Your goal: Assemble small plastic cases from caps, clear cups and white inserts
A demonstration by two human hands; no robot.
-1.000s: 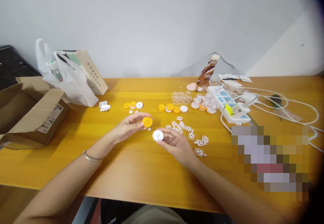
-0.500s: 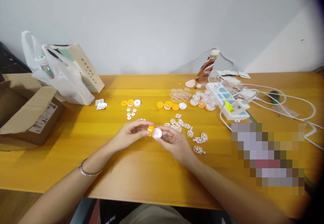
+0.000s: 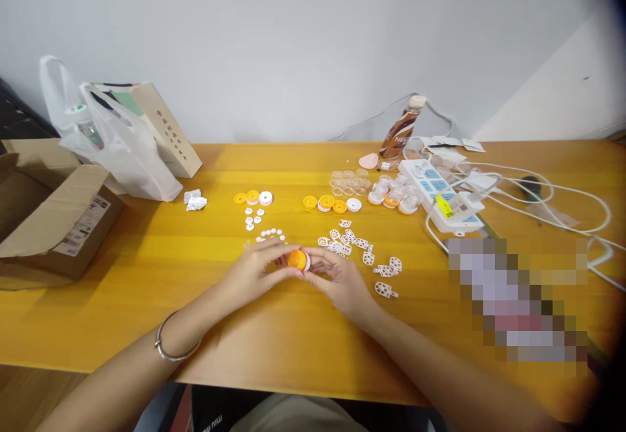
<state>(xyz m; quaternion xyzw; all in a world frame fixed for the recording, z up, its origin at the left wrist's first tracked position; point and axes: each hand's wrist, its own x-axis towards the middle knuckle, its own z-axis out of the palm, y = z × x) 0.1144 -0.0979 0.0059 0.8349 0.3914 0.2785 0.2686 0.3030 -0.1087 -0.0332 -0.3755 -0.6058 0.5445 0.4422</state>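
Between my hands, an orange round cap [image 3: 296, 260] sits face to face against a white round part [image 3: 308, 262]. My left hand [image 3: 259, 268] pinches the orange side with thumb and fingers. From the right, my right hand [image 3: 341, 281] grips the white side, its fingertips partly hidden. White spoked pieces [image 3: 360, 244] lie scattered just beyond my right hand. Small white discs [image 3: 270, 232] are spread behind my left hand. Further back lie orange and white caps [image 3: 339, 207] in a row, with a smaller row of caps [image 3: 252, 197] to their left.
Clear rings [image 3: 349, 183] and domed pieces [image 3: 392, 194] lie at the back right, near a power strip [image 3: 443, 197] with tangled cables and a drink bottle [image 3: 402, 131]. At left stand an open cardboard box [image 3: 92, 227] and a plastic bag [image 3: 132, 158]; crumpled foil [image 3: 196, 203] lies nearby.
The orange cap and the white part were tilted apart, with the white part's hollow inside showing. They are now pressed together, the orange face turned toward me.
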